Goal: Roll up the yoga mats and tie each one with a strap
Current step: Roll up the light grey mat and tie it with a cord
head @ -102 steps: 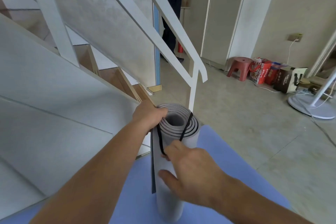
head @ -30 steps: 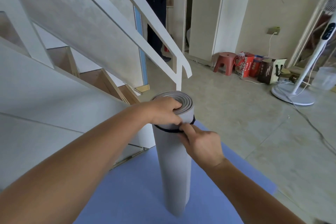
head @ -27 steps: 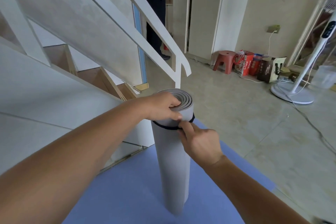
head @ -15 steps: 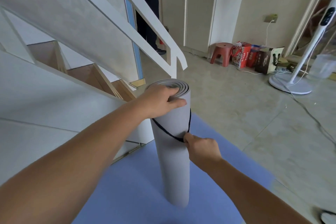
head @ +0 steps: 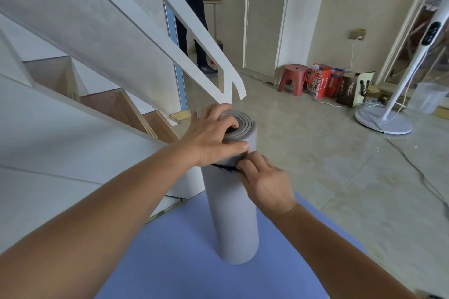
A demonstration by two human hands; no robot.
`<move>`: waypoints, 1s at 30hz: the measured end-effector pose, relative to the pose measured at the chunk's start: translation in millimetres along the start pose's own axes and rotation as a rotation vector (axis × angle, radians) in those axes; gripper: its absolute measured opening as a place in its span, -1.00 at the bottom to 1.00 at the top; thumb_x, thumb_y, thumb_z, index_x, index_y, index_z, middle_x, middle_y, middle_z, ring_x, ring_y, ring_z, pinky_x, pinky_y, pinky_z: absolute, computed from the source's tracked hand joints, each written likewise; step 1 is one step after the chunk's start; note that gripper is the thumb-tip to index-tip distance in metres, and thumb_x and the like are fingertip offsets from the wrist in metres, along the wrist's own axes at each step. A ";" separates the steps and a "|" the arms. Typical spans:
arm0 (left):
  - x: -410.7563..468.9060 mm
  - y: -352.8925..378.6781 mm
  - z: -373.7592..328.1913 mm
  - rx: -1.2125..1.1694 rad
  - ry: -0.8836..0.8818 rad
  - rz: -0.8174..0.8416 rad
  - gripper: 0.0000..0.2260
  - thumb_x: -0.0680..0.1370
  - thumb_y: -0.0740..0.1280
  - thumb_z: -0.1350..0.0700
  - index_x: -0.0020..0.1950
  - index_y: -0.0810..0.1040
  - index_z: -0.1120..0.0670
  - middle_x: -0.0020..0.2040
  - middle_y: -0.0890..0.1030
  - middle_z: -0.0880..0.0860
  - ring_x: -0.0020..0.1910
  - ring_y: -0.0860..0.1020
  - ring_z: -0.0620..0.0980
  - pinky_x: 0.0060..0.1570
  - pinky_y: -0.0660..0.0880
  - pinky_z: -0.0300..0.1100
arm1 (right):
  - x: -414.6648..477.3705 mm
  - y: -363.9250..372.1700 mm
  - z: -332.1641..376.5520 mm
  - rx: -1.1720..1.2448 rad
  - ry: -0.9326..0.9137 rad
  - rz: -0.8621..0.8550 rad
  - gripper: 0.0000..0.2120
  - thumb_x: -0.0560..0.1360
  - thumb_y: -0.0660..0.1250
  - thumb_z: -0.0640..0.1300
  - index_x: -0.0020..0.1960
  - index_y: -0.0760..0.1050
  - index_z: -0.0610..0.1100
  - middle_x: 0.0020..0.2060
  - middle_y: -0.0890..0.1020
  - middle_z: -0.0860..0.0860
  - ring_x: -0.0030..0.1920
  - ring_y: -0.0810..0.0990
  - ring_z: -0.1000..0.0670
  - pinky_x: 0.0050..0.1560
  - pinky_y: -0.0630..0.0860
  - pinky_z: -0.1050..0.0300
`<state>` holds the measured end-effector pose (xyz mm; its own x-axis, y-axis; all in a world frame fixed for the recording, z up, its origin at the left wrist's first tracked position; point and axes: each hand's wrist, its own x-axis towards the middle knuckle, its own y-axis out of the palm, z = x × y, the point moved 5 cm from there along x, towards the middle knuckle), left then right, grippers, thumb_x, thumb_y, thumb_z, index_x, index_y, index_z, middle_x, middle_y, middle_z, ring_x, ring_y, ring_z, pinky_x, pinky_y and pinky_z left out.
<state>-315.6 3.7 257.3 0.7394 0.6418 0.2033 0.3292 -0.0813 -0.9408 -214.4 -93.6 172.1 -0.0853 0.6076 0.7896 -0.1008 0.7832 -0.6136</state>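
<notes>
The grey foam yoga mat rolled into a tight tube [head: 233, 213] is standing upright on its end, and everything else is lying around it: a flat blue mat [head: 182, 262] is spreading out beneath it, a white staircase with a slanted railing [head: 136, 39] is rising just to its left, and a red plastic stool [head: 292, 75] is sitting well beyond it to the right. The left hand [head: 213, 136] is gripping the top of the roll, its fingers curling over the spiral end and its thumb pressing across the front. The right hand [head: 264, 182] is pinching the thin black strap [head: 223, 167] against the front of the roll, right under that thumb. Half a second ago the strap was slanting down the tube with the right hand lower; now that hand has come up and the strap is lying nearly level, close to the top.
</notes>
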 end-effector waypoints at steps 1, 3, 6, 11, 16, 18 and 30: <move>3.2 -0.9 0.1 -0.016 -0.034 0.093 -0.28 0.27 0.21 -0.42 0.33 0.45 -0.08 0.57 0.15 -0.07 0.55 0.04 0.01 0.51 -0.03 0.18 | 0.6 2.8 -2.5 -0.033 0.001 -0.022 -0.97 0.49 0.38 -0.21 -0.13 0.55 -0.14 -0.24 0.57 -0.04 -0.32 0.57 -0.08 -0.58 0.37 0.08; 10.7 -2.9 3.3 0.019 -0.048 0.209 -0.28 0.34 0.35 -0.35 0.46 0.34 -0.16 0.61 0.04 -0.13 0.58 -0.02 -0.05 0.53 0.00 0.13 | 4.6 4.3 -8.3 -0.066 0.019 -0.056 -0.94 0.48 0.38 -0.21 -0.18 0.58 -0.13 -0.28 0.56 -0.03 -0.37 0.55 -0.07 -0.59 0.32 0.13; 21.2 1.3 13.6 0.071 -0.038 0.214 -0.36 0.49 0.32 -0.34 0.53 0.29 -0.20 0.62 0.01 -0.19 0.56 -0.02 -0.09 0.50 0.15 0.08 | 3.5 9.5 -18.8 -0.074 0.082 -0.065 -0.92 0.44 0.35 -0.22 -0.23 0.56 -0.12 -0.29 0.54 -0.02 -0.39 0.53 -0.07 -0.60 0.24 0.17; 38.5 18.5 8.2 0.093 -0.024 0.079 -0.50 0.47 0.22 -0.43 0.25 0.53 -0.16 0.58 0.14 -0.19 0.49 0.08 -0.07 0.34 0.33 0.05 | -80.0 66.1 -23.5 -0.083 0.178 0.236 -0.63 0.06 0.60 -0.37 -0.29 0.49 -0.12 -0.27 0.52 -0.01 -0.41 0.51 -0.07 -0.57 0.04 0.23; 49.2 17.1 10.2 0.253 -0.313 -0.039 -0.28 0.44 0.08 -0.54 0.31 0.55 -0.05 0.43 0.34 0.01 0.40 0.19 0.13 0.16 0.39 0.06 | -52.0 46.4 -42.1 -0.091 0.256 0.100 -0.87 0.45 0.36 -0.07 -0.14 0.51 -0.14 -0.20 0.52 -0.02 -0.30 0.56 -0.11 -0.60 0.16 0.23; 48.6 13.3 7.0 0.300 -0.450 -0.041 -0.20 0.42 0.05 -0.56 0.31 0.56 0.01 0.38 0.35 0.09 0.41 0.18 0.18 0.19 0.39 0.07 | -31.6 38.5 -36.2 -0.099 0.175 0.081 -0.70 0.35 0.47 0.04 -0.06 0.55 -0.15 -0.11 0.59 -0.03 -0.22 0.60 -0.09 -0.62 0.33 0.17; 43.6 1.2 5.3 0.279 0.014 0.100 -0.43 0.41 0.37 -0.38 0.32 0.55 -0.12 0.48 0.24 0.00 0.43 0.09 0.04 0.45 0.11 -0.04 | -38.2 50.3 -31.4 -0.158 0.176 0.028 -0.90 0.39 0.34 -0.08 -0.23 0.53 -0.11 -0.28 0.54 -0.01 -0.43 0.50 -0.06 -0.57 0.22 0.21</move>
<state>-286.0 35.6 263.7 0.7688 0.6303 0.1080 0.0821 0.0703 -0.9941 -185.1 -73.3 111.3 0.0900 0.6320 0.7697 0.0570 0.7683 -0.6375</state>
